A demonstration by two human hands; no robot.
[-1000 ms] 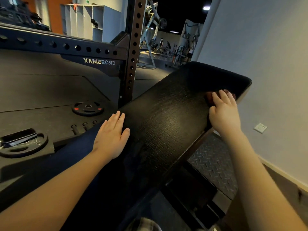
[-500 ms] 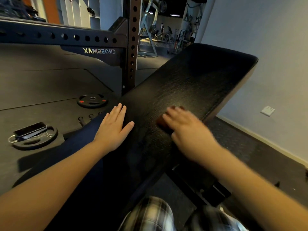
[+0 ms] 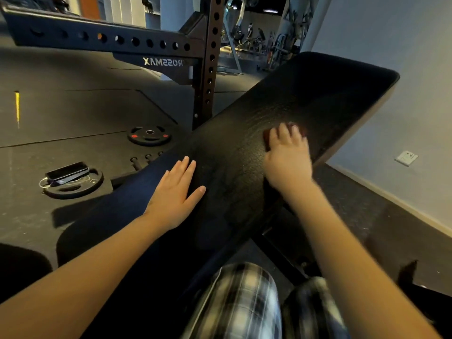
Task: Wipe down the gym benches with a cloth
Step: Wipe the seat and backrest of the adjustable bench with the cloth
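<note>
Nearest the camera, plaid-trousered knees (image 3: 239,302) are seen below two bare forearms. Just beyond them, the left hand (image 3: 175,192) is laid flat on the near part of the long black grained padded bench (image 3: 318,94), with the fingers straight and the thumb spread. Nothing is held in its grip, and the pad seems merely to be steadied.

A little farther along, towards the wall-side edge, the right hand (image 3: 288,162) is pressed down on a small reddish-brown cloth (image 3: 266,139). The cloth lies on the middle of the pad and shows only past the fingertips and beside the index finger. The hand is blurred, but the fingers appear extended over the cloth rather than curled round it, so its grip is judged to be flat and pressing.

The cloth is judged light, soft and limp. It is best covered by palm and fingers together, so that it is dragged without bunching on the grained surface. The bench is judged heavy and rigid, and no lifting is called for.

On the dark rubber floor (image 3: 85,113) to the left, a black phone (image 3: 67,171) rests on a black weight plate (image 3: 73,189). A smaller round plate (image 3: 149,136) lies farther off, before a perforated steel rack upright (image 3: 208,69). A white wall socket (image 3: 406,157) is set low on the right.
</note>
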